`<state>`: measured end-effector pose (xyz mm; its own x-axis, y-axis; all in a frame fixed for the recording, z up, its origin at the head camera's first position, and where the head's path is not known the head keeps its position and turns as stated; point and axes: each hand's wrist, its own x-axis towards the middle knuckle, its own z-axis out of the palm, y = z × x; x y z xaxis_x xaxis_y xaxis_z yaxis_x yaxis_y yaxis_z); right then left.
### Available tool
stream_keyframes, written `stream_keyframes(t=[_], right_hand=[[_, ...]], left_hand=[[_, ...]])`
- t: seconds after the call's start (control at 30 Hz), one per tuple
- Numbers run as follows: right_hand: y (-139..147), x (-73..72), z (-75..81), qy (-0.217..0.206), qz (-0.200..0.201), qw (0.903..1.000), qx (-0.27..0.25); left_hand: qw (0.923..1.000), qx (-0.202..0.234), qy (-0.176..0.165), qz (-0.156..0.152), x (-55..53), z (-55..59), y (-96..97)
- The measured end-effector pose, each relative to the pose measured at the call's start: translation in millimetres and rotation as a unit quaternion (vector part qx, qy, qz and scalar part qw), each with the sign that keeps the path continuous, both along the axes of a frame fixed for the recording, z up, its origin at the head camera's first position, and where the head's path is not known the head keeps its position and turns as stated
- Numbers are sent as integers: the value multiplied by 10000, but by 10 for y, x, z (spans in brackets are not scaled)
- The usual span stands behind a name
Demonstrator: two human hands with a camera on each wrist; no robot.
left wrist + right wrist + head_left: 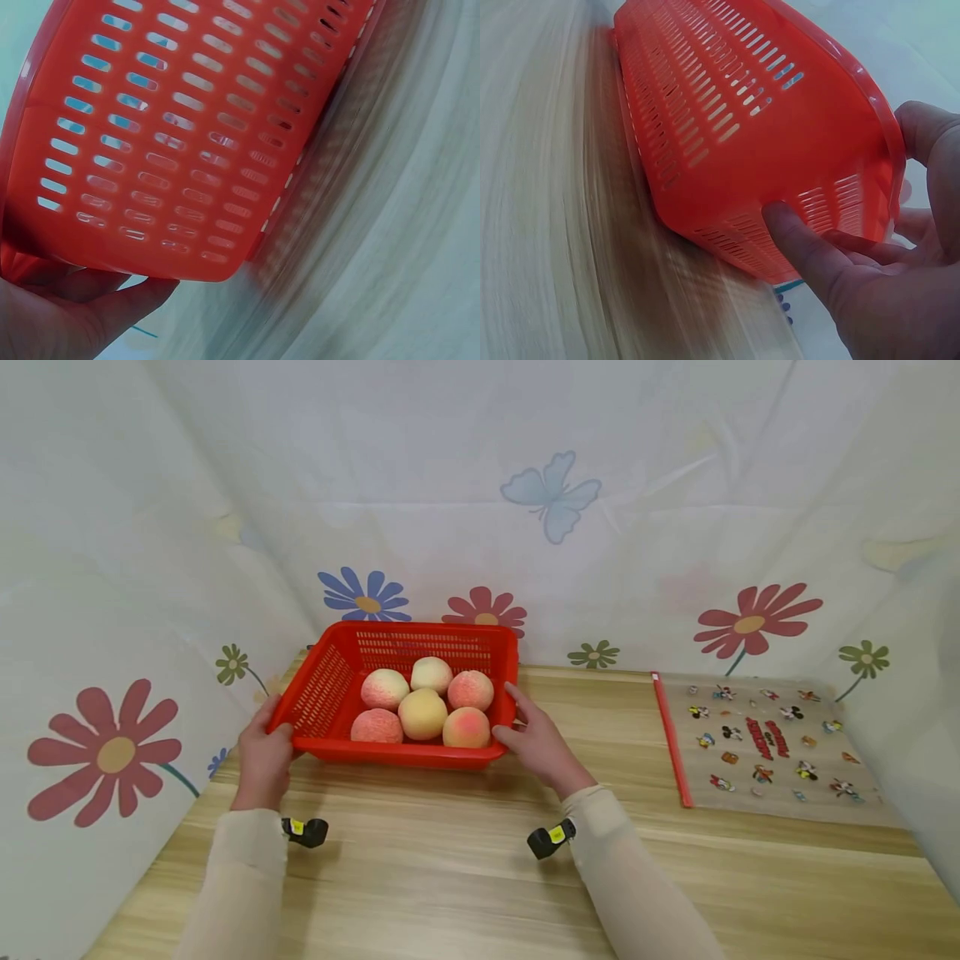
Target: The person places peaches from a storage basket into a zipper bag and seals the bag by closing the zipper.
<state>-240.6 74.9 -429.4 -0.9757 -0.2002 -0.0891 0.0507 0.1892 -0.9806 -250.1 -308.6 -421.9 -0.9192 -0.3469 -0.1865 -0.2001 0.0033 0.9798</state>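
The pale sleeves (626,868) lie nearest, reaching in from the bottom edge, each with a small black camera (315,832) at the wrist. Between the hands is a red basket (405,754), at the far side of the counter (420,868) and left of its middle. Its long axis runs left to right, its open top faces up, and one long side fronts the person. The left hand (264,760) grips the near left corner, thumb over the rim; the right hand (536,739) grips the right end, its fingers against the outer wall. Whether the base fully touches the counter I cannot tell. Six peaches (422,714) sit inside, bunched toward the right, a yellow one in the middle. Close behind rises a white sheet (420,527) printed with flowers and a butterfly. Well to the right, a clear bag (780,785) with a red edge strip lies flat.
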Motion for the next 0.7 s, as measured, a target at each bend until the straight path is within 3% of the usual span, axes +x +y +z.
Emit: stream_keyframes(t=[0.5,0.7], right_hand=[[276,36,14,-71,75,9999,118],[365,78,85,-32,99,9999,125]], left_hand=[[9998,-159,85,20,27,-29,256],[9997,-177,160,-69,41,-36,332]])
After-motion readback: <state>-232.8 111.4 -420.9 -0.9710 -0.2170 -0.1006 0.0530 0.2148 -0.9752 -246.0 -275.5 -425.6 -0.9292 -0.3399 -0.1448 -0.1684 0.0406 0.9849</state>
